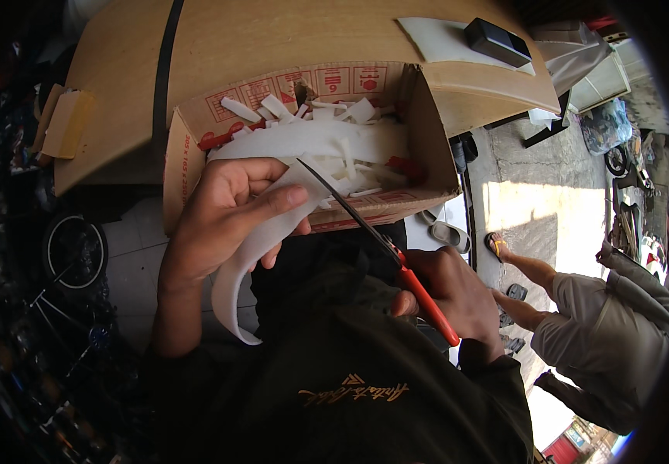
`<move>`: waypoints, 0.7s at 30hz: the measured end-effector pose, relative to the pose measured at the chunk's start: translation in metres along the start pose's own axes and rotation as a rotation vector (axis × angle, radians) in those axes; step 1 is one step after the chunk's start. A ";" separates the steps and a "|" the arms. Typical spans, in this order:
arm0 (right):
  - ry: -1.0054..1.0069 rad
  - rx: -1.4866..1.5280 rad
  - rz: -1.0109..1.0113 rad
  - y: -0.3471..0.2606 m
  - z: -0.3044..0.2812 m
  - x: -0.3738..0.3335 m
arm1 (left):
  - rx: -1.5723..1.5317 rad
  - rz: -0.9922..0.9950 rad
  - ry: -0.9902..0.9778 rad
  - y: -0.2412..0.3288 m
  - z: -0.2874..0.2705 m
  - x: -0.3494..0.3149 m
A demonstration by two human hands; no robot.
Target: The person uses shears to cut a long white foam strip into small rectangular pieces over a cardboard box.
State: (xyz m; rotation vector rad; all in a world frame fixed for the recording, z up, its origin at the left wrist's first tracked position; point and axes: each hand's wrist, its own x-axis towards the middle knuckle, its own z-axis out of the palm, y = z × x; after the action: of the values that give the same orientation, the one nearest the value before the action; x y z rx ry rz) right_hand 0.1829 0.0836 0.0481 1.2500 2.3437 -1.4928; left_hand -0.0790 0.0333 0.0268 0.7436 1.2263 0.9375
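A long white foam strip (272, 220) hangs from my left hand (230, 213), pinched between thumb and fingers, its lower end curling over my lap. My right hand (454, 290) is wrapped round the red handles of a pair of scissors (381, 236). Their dark blades point up and left, and the tip reaches the upper end of the strip close to my left thumb. Just beyond both hands is an open cardboard box (440, 139). Inside it lie a broad white foam sheet (303, 139) and several small white cut pieces (361, 110).
Behind the box is a wooden table (272, 35) with a black strap across it. A dark rectangular device (497, 42) rests on a white sheet at its right. A yellow-sided carton (71, 124) sits left. Another person (597, 309) stands at right; a bicycle wheel (76, 251) is lower left.
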 end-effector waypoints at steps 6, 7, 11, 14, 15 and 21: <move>-0.043 0.034 0.028 0.002 0.000 0.003 | 0.012 -0.002 0.002 0.000 0.000 0.001; -0.005 0.032 0.017 0.000 0.000 0.001 | 0.016 -0.007 0.004 0.000 0.000 0.000; -0.062 0.003 0.033 0.003 0.000 0.003 | 0.000 0.007 0.008 -0.001 0.000 0.001; 0.032 0.017 -0.001 -0.001 0.001 -0.002 | -0.021 0.006 0.031 -0.001 0.001 0.001; 0.018 0.021 -0.002 0.000 0.001 -0.001 | -0.020 0.003 0.036 -0.001 0.000 0.001; 0.035 -0.013 -0.022 0.000 0.004 -0.001 | -0.011 0.007 0.021 -0.003 0.000 0.001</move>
State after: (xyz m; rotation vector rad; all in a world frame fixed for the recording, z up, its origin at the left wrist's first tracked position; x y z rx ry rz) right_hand 0.1820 0.0797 0.0461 1.2619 2.3931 -1.4715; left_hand -0.0785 0.0333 0.0236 0.7312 1.2367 0.9594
